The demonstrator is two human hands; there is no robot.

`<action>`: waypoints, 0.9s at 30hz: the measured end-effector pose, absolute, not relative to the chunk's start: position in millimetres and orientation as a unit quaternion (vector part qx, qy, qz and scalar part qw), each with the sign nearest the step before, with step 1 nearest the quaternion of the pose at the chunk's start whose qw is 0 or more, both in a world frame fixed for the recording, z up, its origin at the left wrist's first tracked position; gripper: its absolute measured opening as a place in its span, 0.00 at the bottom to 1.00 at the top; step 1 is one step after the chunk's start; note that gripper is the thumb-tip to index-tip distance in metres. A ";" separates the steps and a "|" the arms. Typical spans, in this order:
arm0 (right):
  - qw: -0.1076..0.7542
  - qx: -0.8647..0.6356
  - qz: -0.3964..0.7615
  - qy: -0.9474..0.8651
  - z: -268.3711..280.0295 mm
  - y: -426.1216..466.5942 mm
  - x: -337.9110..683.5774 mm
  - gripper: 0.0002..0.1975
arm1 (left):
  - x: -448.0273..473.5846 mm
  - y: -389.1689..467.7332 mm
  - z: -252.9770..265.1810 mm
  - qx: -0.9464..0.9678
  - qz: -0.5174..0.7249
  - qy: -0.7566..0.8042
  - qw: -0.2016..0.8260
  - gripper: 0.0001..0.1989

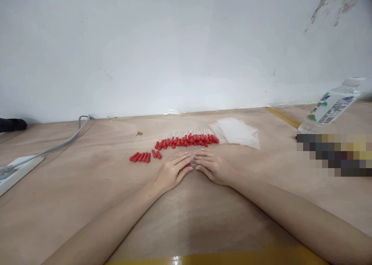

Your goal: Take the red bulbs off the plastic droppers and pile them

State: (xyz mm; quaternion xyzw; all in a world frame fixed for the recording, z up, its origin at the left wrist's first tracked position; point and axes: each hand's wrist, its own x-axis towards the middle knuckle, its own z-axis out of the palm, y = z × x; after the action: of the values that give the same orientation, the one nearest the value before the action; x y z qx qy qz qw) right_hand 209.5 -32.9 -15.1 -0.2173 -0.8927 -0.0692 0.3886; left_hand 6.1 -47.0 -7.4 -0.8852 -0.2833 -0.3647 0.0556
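Note:
My left hand [175, 170] is closed around a red rubber bulb [188, 165], of which only a small part shows at the fingertips. My right hand [215, 167] faces it, its fingers closed on a clear thin tube [194, 165] that meets the bulb between the two hands. Several bare clear tubes [195, 150] lie just beyond my fingertips. Behind them is a row of droppers [186, 141], with red bulbs toward me and clear stems pointing to the wall. Loose red bulbs [142, 157] lie to the left of my left hand.
Clear plastic bags and white sheets [236, 131] lie behind my right hand. A plastic bottle [331, 106] stands at far right, beside a blurred-out patch. On the left are a white power strip [21, 172] and a grey cable [62, 143]. A white wall [174, 52] bounds the table.

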 end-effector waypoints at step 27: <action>0.374 -0.132 -0.129 -0.909 -8.1 -40.3 211.1 0.07 | 4.5 -58.2 0.5 -0.918 -0.294 -0.266 -0.018 0.09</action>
State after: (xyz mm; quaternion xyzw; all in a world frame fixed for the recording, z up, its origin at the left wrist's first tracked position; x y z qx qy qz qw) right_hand 211.1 -40.3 -8.1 -0.1318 -0.9091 -0.1288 0.3736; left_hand 4.5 -58.2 0.5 -0.9178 -0.2662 -0.2942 -0.0177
